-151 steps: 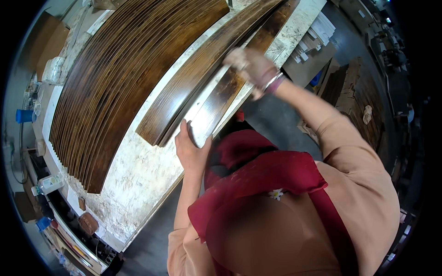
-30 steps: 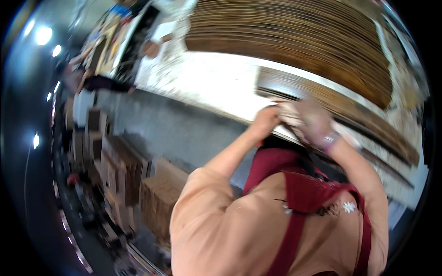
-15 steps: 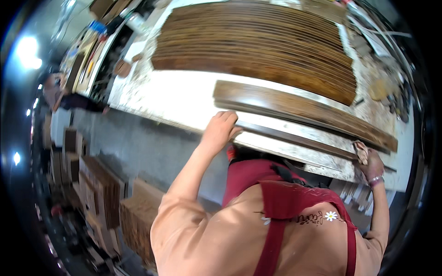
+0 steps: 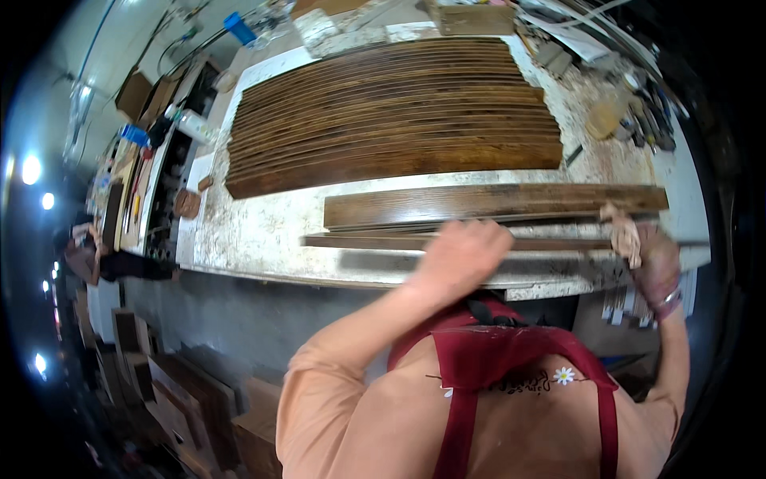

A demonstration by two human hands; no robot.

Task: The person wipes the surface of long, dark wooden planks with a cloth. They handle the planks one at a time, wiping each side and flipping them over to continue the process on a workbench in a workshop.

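Left hand: the bare left hand [image 4: 467, 254] is over the middle of a long, narrow dark-brown wooden board [image 4: 550, 244], fingers bent and bunched; their undersides are hidden, so whether they close on it cannot be told.
Right hand: at about 3 o'clock from the left, the stained right hand [image 4: 659, 259] has its fingers closed around a crumpled beige rag [image 4: 626, 239], at the board's 3 o'clock end; a bracelet [image 4: 669, 300] circles the wrist.
Narrow board: it runs from 9 to 3 o'clock above the front part of the white, brown-smeared counter [image 4: 263, 235], a dark band showing on the surface at its 6 o'clock side; whether it rests there is unclear.
Wider board: a glossy brown wooden board [image 4: 495, 204] lies just beside it, at 12 o'clock.
Row: farther toward 12 o'clock, many dark-brown wooden boards [image 4: 383, 120] lie closely side by side, the ends uneven.
Counter edges: a yellowish rounded container [image 4: 604, 120] sits toward 2 o'clock, a blue cup [image 4: 238, 29] toward 11, a brown round object [image 4: 187, 203] toward 9.
Beyond: another person [image 4: 84, 259] is at 9 o'clock; brown cardboard boxes [image 4: 259, 427] stand at 7.
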